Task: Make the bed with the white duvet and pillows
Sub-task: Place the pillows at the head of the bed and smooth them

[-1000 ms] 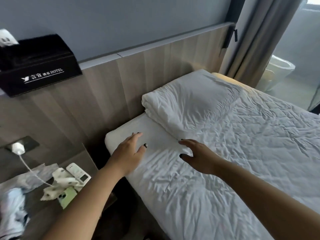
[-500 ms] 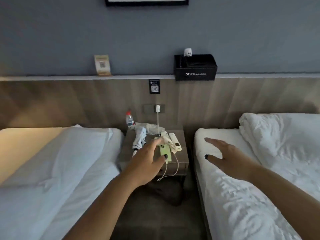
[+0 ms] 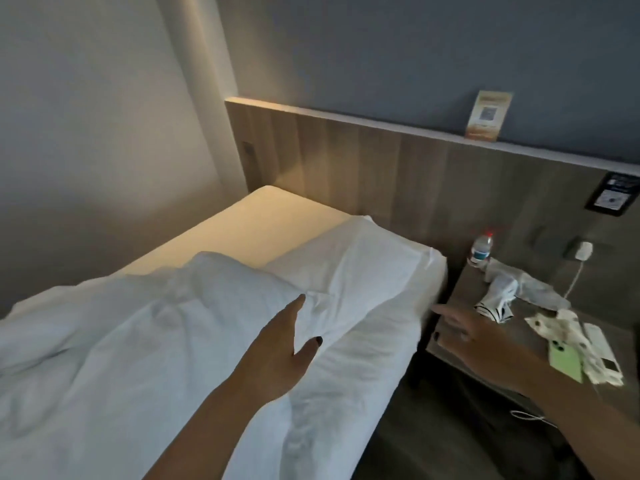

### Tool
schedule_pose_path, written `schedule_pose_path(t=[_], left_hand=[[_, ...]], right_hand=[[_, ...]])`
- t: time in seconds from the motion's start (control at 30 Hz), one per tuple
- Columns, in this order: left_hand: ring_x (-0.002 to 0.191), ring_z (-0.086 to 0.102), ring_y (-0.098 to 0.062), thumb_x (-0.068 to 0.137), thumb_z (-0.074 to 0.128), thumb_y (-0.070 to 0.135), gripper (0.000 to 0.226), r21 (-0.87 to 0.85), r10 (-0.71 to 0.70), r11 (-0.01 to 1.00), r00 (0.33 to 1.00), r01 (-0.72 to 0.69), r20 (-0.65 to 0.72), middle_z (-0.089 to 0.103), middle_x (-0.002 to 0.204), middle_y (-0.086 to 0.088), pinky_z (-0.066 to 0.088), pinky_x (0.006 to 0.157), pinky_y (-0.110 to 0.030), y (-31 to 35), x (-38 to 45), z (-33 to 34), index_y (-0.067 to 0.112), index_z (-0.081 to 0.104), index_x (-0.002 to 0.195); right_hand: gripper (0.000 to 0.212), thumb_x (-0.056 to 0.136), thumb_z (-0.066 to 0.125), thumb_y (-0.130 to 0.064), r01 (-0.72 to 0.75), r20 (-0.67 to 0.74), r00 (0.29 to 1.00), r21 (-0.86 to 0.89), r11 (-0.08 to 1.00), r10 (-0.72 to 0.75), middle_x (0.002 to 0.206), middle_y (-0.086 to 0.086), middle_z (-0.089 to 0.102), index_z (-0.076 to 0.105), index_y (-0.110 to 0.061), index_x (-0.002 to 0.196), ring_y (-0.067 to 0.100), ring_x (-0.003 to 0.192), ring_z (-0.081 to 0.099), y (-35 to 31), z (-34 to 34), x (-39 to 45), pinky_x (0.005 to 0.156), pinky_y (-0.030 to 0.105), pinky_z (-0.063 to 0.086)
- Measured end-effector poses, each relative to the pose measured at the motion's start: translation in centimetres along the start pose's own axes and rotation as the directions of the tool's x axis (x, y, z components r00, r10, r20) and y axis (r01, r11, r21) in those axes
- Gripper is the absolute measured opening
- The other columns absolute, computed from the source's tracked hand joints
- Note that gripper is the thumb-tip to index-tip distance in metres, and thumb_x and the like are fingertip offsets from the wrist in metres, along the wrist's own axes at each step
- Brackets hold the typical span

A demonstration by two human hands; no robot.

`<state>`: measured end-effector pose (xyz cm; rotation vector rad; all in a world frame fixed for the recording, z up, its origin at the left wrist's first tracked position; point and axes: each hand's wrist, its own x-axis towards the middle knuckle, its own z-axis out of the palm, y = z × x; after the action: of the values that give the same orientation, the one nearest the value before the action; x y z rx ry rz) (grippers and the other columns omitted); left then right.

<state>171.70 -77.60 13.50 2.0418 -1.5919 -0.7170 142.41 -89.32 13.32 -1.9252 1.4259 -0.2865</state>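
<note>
A: Where's the soft rectangular white fabric pillow (image 3: 363,271)?
B: One o'clock of the crumpled white duvet (image 3: 121,341), long axis along the wooden headboard (image 3: 346,161).
A: Hands?
B: Left hand (image 3: 277,355) and right hand (image 3: 481,344) spread, holding nothing.

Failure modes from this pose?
1. The right hand hovers open over the nightstand; a sweep may knock the green phone or water bottle.
2. The left hand reaches open-fingered for the bunched duvet; a one-handed pull would likely skew it.
3. The pillow sits near the mattress edge and may slide off.
</note>
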Motion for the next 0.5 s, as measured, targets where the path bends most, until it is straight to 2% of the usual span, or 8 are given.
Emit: schedule_pose_path(t=[0.1, 0.17, 0.2, 0.27, 0.33, 0.43, 0.5], left_hand=[[0.148, 0.017, -0.006, 0.098, 0.053, 0.039, 0.085, -0.079, -0.079, 0.994, 0.995, 0.074, -0.066, 0.002, 0.162, 0.018, 0.015, 0.114, -0.015, -5.9, 0.9, -2.2, 0.029, -0.008, 0.156], [0.15, 0.0, -0.005, 0.098, 0.053, 0.039, 0.094, -0.087, -0.137, 0.988, 0.981, 0.125, -0.141, -0.015, 0.159, 0.018, 0.006, 0.111, -0.011, -9.2, 0.9, -3.3, 0.028, -0.025, 0.149], [0.15, -0.007, -0.009, 0.098, 0.052, 0.04, 0.095, -0.026, -0.16, 0.987, 0.966, 0.158, -0.203, -0.022, 0.156, 0.017, 0.003, 0.115, -0.016, -10.6, 0.9, -4.0, 0.026, -0.032, 0.143], [0.15, -0.016, -0.02, 0.098, 0.05, 0.043, 0.098, 0.154, -0.191, 0.955, 0.919, 0.255, -0.344, -0.025, 0.157, 0.008, -0.001, 0.123, -0.035, -13.1, 1.0, -5.5, 0.019, -0.034, 0.142], [0.15, -0.017, -0.024, 0.095, 0.05, 0.049, 0.1, 0.22, -0.265, 0.9, 0.873, 0.376, -0.409, -0.017, 0.163, 0.001, 0.0, 0.121, -0.048, -15.2, 1.4, -7.3, 0.014, -0.025, 0.15], [0.151, -0.013, -0.026, 0.087, 0.052, 0.065, 0.113, 0.13, -0.469, 0.824, 0.793, 0.551, -0.389, -0.013, 0.164, -0.002, 0.003, 0.12, -0.055, -18.2, 2.1, -8.8, 0.012, -0.025, 0.151], [0.152, 0.003, -0.027, 0.078, 0.054, 0.076, 0.125, 0.061, -0.615, 0.744, 0.717, 0.666, -0.329, 0.002, 0.165, -0.006, 0.007, 0.119, -0.056, -20.1, 2.5, -9.0, 0.012, -0.027, 0.15]], right_hand=[[0.049, 0.092, 0.062, -0.029, 0.058, 0.087, 0.994, 0.073, 0.996, -0.064, 0.134, -0.014, 0.045, 0.045, -0.036, 0.138, 0.008, 0.129, 0.044, -5.1, 5.3, 3.9, 0.107, 0.03, 0.038], [0.044, 0.093, 0.062, -0.026, 0.066, 0.15, 0.985, 0.164, 0.984, -0.091, 0.133, -0.015, 0.048, 0.048, -0.04, 0.131, 0.002, 0.124, 0.045, -8.2, 8.2, 6.2, 0.1, 0.022, 0.037], [0.04, 0.092, 0.063, -0.025, 0.063, 0.163, 0.982, 0.214, 0.975, -0.099, 0.13, -0.015, 0.051, 0.05, -0.043, 0.125, 0.001, 0.122, 0.047, -9.8, 9.4, 7.3, 0.095, 0.02, 0.038], [0.034, 0.092, 0.064, -0.024, 0.061, 0.177, 0.978, 0.275, 0.959, -0.113, 0.125, -0.012, 0.056, 0.052, -0.046, 0.116, 0.002, 0.117, 0.051, -12.7, 11.5, 9.4, 0.084, 0.017, 0.041], [0.034, 0.092, 0.064, -0.023, 0.086, 0.221, 0.963, 0.289, 0.953, -0.154, 0.126, -0.01, 0.056, 0.054, -0.041, 0.12, 0.003, 0.115, 0.052, -14.9, 13.8, 11.5, 0.081, 0.017, 0.041], [0.037, 0.092, 0.064, -0.024, 0.126, 0.327, 0.92, 0.275, 0.953, -0.216, 0.132, -0.011, 0.054, 0.054, -0.038, 0.126, 0.002, 0.117, 0.051, -17.4, 16.9, 14.3, 0.086, 0.02, 0.04], [0.038, 0.092, 0.064, -0.022, 0.149, 0.39, 0.887, 0.267, 0.952, -0.248, 0.132, -0.012, 0.053, 0.055, -0.037, 0.126, 0.002, 0.118, 0.051, -18.8, 18.5, 16.3, 0.082, 0.015, 0.041]])
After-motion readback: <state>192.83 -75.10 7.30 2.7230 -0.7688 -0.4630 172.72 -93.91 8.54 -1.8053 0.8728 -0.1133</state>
